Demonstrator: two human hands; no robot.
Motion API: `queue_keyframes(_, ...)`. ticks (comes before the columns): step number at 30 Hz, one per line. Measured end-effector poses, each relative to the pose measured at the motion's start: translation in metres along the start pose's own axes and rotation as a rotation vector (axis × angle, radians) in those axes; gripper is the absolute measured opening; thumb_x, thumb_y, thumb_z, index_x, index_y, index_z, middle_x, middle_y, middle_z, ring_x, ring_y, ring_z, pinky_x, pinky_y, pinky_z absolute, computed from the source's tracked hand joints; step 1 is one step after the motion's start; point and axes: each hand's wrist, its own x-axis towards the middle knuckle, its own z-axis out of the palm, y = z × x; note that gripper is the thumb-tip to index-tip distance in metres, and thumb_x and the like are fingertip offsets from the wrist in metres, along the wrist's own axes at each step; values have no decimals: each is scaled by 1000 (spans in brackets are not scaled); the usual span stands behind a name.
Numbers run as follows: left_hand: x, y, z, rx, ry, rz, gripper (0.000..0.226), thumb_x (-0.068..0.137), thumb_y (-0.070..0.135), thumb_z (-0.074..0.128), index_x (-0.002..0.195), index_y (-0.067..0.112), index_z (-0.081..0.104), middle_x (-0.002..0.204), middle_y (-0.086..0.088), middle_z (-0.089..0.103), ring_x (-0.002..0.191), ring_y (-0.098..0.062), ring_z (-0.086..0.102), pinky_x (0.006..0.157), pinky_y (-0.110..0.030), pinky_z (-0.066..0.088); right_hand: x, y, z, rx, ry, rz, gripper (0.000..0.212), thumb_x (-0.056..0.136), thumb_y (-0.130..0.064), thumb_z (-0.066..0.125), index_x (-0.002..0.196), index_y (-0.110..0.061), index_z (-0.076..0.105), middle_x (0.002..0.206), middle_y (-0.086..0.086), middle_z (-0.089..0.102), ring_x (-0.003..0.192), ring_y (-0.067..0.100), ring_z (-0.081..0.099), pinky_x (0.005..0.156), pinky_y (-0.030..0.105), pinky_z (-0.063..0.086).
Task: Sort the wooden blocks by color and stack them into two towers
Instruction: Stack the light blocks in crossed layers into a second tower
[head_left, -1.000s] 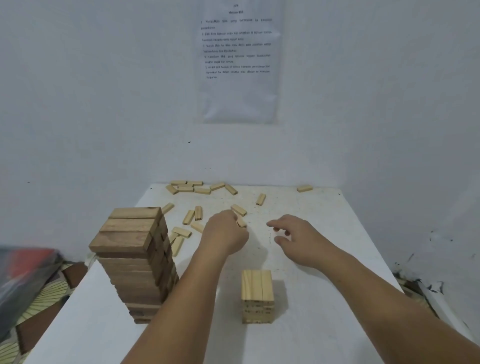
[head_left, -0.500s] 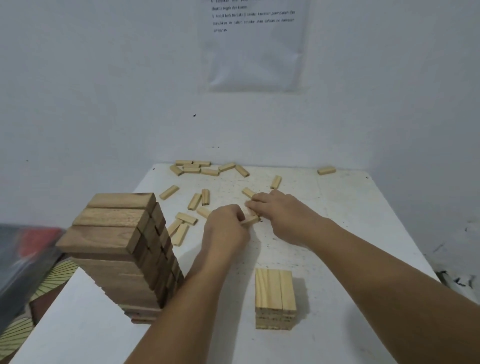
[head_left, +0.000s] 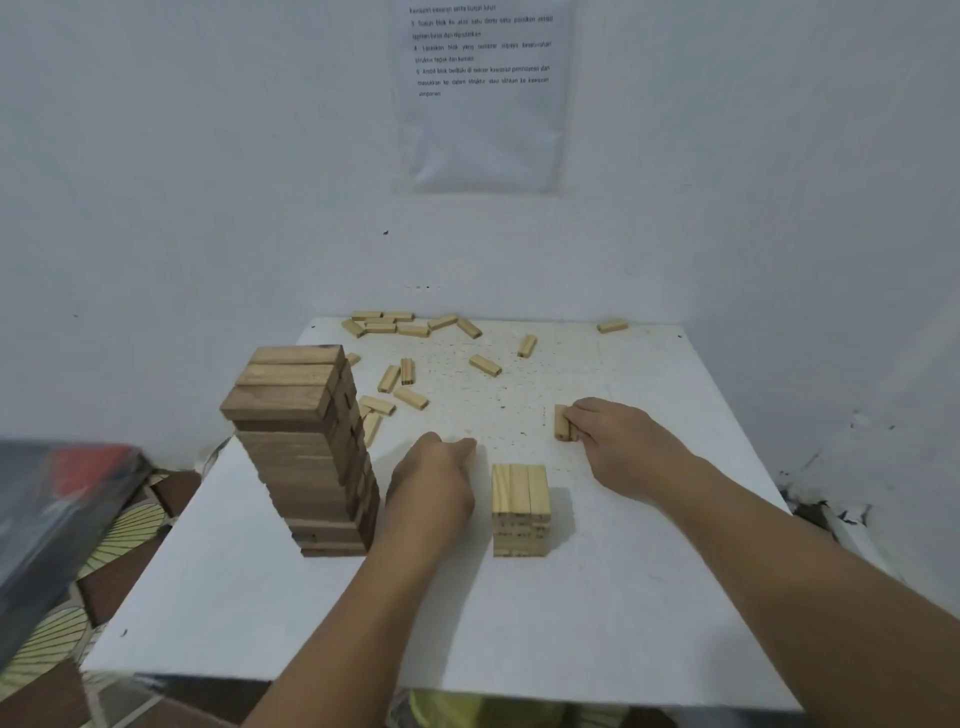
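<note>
A white square table (head_left: 623, 597) fills the lower half of the view and stands against a white wall. A printed paper sheet (head_left: 483, 104) hangs on that wall above the table's far edge; its text is too small to read.

A tall dark brown wooden tower (head_left: 306, 452) stands close to the table's left edge, about midway between the near and far edges. Its top layer is three blocks laid side by side.

Both forearms reach in from the near edge. The left hand (head_left: 436, 478) rests on the table between the two towers, just left of the shorter one. Its fingers are curled under, and whether they hold anything cannot be told. The right hand (head_left: 618, 441) lies beyond and to the right of the shorter tower, toward the right edge. Its fingertips are closed on a pale wooden block (head_left: 562, 422) that sits on the table surface.

A short pale pine tower (head_left: 521, 512) stands near the table's middle, and its top three blocks run from near to far.

Loose pale blocks (head_left: 389, 323) lie scattered over the far half, bunched most thickly along the far edge toward the far-left corner. A few lie behind the dark tower, and a single one sits near the far-right corner.
</note>
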Motion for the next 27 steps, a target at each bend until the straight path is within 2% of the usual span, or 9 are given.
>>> queue_keyframes(2,-22,-6,-1,25,16,118,45,103,14,48,145,28,58,114,-1,54,106,-28,58,90,-39,53,-20,0,-3,-24,13,42,42,100,-7,43,137,-17,58,125,-4,60,106,25,61,89,38,53)
queue_keyframes(4,-44,-11,-6,44,71,186,42,103,11,47,140,24,63,90,6,43,89,-24,54,75,-33,47,-46,-3,-3,-38,36,82,39,96,-4,44,129,-14,62,118,-1,62,99,27,62,84,40,54)
queue_keyframes(7,-78,-18,-11,113,119,254,47,102,7,47,143,25,62,80,10,33,77,-20,46,62,-31,35,-91,-12,1,-29,95,121,35,92,0,46,119,-10,66,113,-1,63,91,30,64,77,42,55)
queue_keyframes(12,-140,-33,-15,151,130,289,43,104,23,50,146,27,58,94,4,47,83,-20,54,66,-27,37,-163,-37,9,40,233,140,39,86,7,63,124,-2,70,122,9,70,96,34,69,84,42,60)
queue_keyframes(15,-167,-41,-18,153,119,349,46,102,25,52,148,25,56,106,3,57,91,-18,58,66,-25,41,-190,-63,13,81,305,100,34,79,8,71,111,-3,72,112,8,71,87,32,71,74,42,62)
queue_keyframes(17,-179,-44,-17,144,104,382,47,102,26,52,149,24,54,109,4,57,92,-15,56,68,-24,43,-200,-83,18,103,315,59,30,81,4,70,110,-5,72,111,6,70,86,30,70,72,41,63)
queue_keyframes(21,-190,-40,-18,134,56,416,47,102,27,51,150,29,52,109,6,52,94,-14,53,75,-28,52,-203,-123,30,145,284,20,36,93,-20,51,124,-12,67,122,-1,65,98,20,67,83,35,60)
queue_keyframes(24,-188,-34,-18,153,4,455,45,100,29,50,145,30,55,112,7,49,100,-14,51,81,-29,51,-197,-147,33,171,278,-22,31,95,-22,50,120,-14,67,115,-3,64,94,17,64,80,32,58)
queue_keyframes(27,-185,-37,-18,30,-50,474,56,97,27,57,152,31,47,118,11,50,109,-10,51,92,-28,52,-189,-154,29,178,286,-74,29,93,-23,55,116,-15,70,109,-3,66,94,16,62,82,30,56)
